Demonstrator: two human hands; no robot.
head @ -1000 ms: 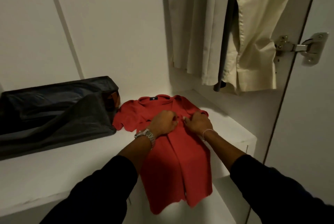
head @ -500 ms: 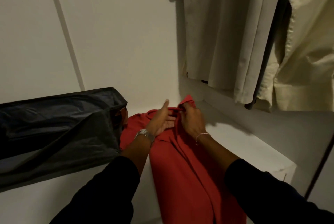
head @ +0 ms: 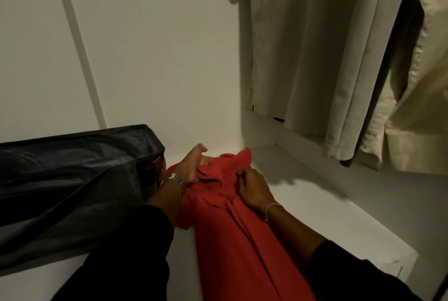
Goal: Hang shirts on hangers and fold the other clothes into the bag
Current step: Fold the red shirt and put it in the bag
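Note:
A red collared shirt [head: 232, 240] lies lengthwise on the white wardrobe shelf [head: 327, 223], its lower part hanging over the front edge. My left hand [head: 191, 167], with a metal watch on the wrist, grips the bunched collar from the left. My right hand [head: 252, 189], with a thin bracelet, pinches the collar area from the right. The fabric is crumpled between both hands. A dark open fabric bag [head: 72, 179] lies on the shelf just left of the shirt.
Several pale cream and beige garments [head: 315, 58] hang at the upper right above the shelf, with a dark one between them. White wardrobe walls stand behind and to the left. The shelf's right front corner [head: 409, 254] is near my right sleeve.
Both hands went from the shirt's chest up to its collar and gathered the fabric there. The shirt's top is now bunched instead of flat. The camera has moved closer and tilted left.

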